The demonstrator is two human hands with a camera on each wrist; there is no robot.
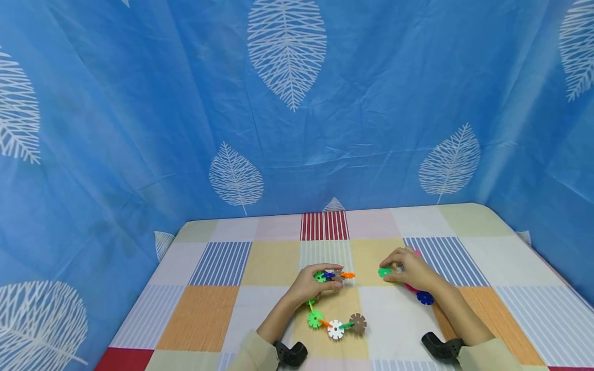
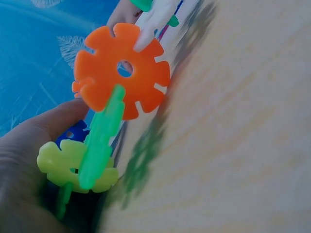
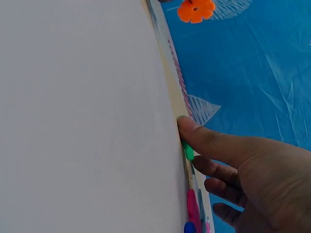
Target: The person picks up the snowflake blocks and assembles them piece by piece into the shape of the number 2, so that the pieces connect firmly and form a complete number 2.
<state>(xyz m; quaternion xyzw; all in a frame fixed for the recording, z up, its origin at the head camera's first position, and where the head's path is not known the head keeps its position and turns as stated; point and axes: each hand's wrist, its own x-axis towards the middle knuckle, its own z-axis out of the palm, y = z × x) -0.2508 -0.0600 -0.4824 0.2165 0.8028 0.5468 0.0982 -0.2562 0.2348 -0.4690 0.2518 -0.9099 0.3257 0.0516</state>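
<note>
My left hand grips a chain of notched plastic discs that slot into one another. At its far end an orange disc points towards the right hand; this orange disc shows face-on in the left wrist view, slotted to a green disc. From below the hand the chain bends round through a lime green disc and a white disc to a brown disc. My right hand pinches a single green disc between thumb and fingers, low over the table.
Beside and partly under the right hand lie pink discs and a dark blue disc. A patchwork cloth covers the table. Blue leaf-print curtains enclose the back and sides. Each wrist wears a black device.
</note>
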